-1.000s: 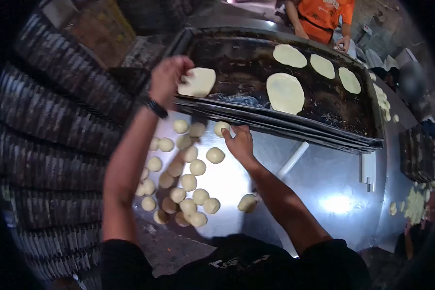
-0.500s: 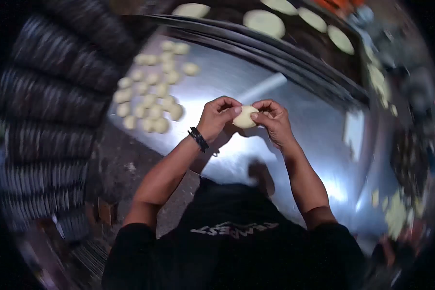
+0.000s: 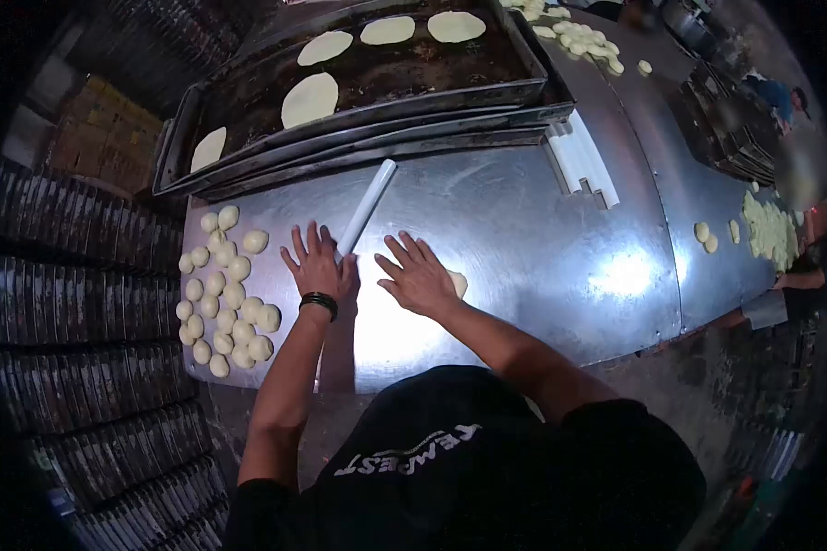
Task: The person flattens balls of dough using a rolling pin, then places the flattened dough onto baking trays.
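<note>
My left hand, with a dark band at the wrist, has its fingers spread beside the lower end of a white rolling pin. To its right, my right hand is also spread, palm down over the metal table. A piece of pale dough shows partly from behind my right hand; the rest of it is hidden. Neither hand grips anything. Many round dough balls lie on the table to the left of my left hand.
Stacked dark trays at the back hold flat dough discs. White strips lie right of them. More dough is at the far right, near another person's arm. Racked trays stand at the left.
The dough piece has left my fingers and now lies by my right hand. Both hands have opened and moved apart. The view has turned, showing more of the trays and the right side.
</note>
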`<act>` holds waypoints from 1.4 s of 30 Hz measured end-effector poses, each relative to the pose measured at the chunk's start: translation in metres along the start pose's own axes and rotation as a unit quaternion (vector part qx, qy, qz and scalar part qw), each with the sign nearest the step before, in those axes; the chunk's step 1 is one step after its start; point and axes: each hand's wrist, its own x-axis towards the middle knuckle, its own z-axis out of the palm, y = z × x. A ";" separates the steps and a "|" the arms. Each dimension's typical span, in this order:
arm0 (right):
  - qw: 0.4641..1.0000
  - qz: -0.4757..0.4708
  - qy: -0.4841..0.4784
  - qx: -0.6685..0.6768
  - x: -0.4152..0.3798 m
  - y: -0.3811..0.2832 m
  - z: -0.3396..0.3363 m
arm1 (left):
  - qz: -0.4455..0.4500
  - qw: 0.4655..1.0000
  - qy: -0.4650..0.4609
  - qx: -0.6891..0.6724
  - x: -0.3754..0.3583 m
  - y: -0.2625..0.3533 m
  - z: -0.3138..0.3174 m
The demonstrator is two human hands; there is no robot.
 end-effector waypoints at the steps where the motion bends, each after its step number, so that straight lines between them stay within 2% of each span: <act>1: 0.999 -0.026 0.008 0.023 -0.006 0.004 0.010 | 0.006 0.997 -0.059 0.045 -0.007 -0.006 0.011; 2: 0.958 0.092 0.031 0.271 -0.017 0.009 0.006 | 0.027 0.997 -0.047 0.052 -0.010 -0.011 0.023; 3: 0.849 0.182 0.060 0.492 -0.009 0.028 -0.003 | 0.024 0.998 -0.053 0.037 -0.004 -0.009 0.021; 5: 0.781 0.235 0.140 0.562 -0.006 0.049 -0.018 | 0.003 0.997 -0.075 0.005 -0.015 -0.001 0.012; 10: 0.557 0.396 0.260 0.682 -0.019 0.092 -0.043 | 0.095 0.986 -0.077 -0.113 -0.043 0.044 -0.022; 11: 0.743 0.320 0.257 0.529 -0.021 0.093 -0.057 | 0.098 0.980 -0.085 -0.149 -0.051 0.061 -0.029; 12: 0.879 0.221 0.239 0.347 -0.027 0.088 -0.080 | 0.080 0.973 -0.077 -0.201 -0.060 0.078 -0.034; 13: 0.961 0.100 0.212 0.146 -0.033 0.090 -0.092 | 0.081 0.973 -0.068 -0.204 -0.068 0.091 -0.031; 14: 0.987 0.046 0.145 0.044 -0.050 0.099 -0.087 | 0.054 0.984 -0.081 -0.146 -0.079 0.103 -0.025; 15: 0.992 0.030 0.114 0.043 -0.073 0.103 -0.079 | 0.031 0.991 -0.095 -0.088 -0.093 0.113 -0.020; 17: 0.998 0.000 0.044 0.038 -0.125 0.111 -0.073 | -0.012 0.971 -0.108 -0.212 -0.132 0.129 -0.017; 20: 0.987 0.021 -0.082 0.140 -0.138 0.118 -0.105 | -0.037 0.957 -0.128 -0.257 -0.166 0.136 -0.036; 22: 0.982 0.019 -0.077 0.169 -0.124 0.119 -0.110 | -0.075 0.946 -0.111 -0.296 -0.164 0.137 -0.035; 23: 0.979 0.021 -0.079 0.186 -0.116 0.116 -0.109 | -0.087 0.953 -0.112 -0.266 -0.156 0.137 -0.033; 24: 0.996 -0.009 -0.078 0.039 -0.105 0.102 -0.107 | -0.098 0.959 -0.119 -0.236 -0.147 0.139 -0.030; 27: 0.990 -0.012 -0.091 -0.111 -0.053 0.087 -0.070 | -0.127 0.973 -0.143 -0.129 -0.107 0.124 -0.011; 29: 0.995 -0.033 -0.015 -0.092 0.002 0.090 -0.048 | -0.111 0.984 -0.114 -0.076 -0.072 0.094 0.011; 33: 0.998 0.032 0.059 0.021 0.094 0.097 -0.016 | -0.120 0.993 -0.006 0.022 0.016 0.034 0.030; 36: 0.997 -0.017 0.078 -0.020 0.129 0.096 -0.014 | -0.003 0.990 0.068 -0.127 0.044 0.010 0.031; 37: 0.998 -0.008 0.058 -0.010 0.127 0.097 -0.015 | 0.048 0.980 -0.002 -0.193 0.039 0.009 0.020; 38: 0.999 -0.012 0.028 0.030 0.125 0.096 -0.019 | 0.084 0.958 -0.118 -0.248 0.026 0.014 0.002; 39: 0.997 -0.017 -0.011 0.071 0.118 0.094 -0.021 | 0.146 0.943 -0.179 -0.241 0.006 0.018 -0.004; 41: 0.993 -0.103 0.040 0.052 0.108 0.083 -0.050 | 0.066 0.917 -0.178 -0.350 -0.039 0.046 -0.020; 42: 0.991 -0.117 0.013 0.063 0.097 0.081 -0.057 | 0.066 0.919 -0.157 -0.355 -0.055 0.054 -0.017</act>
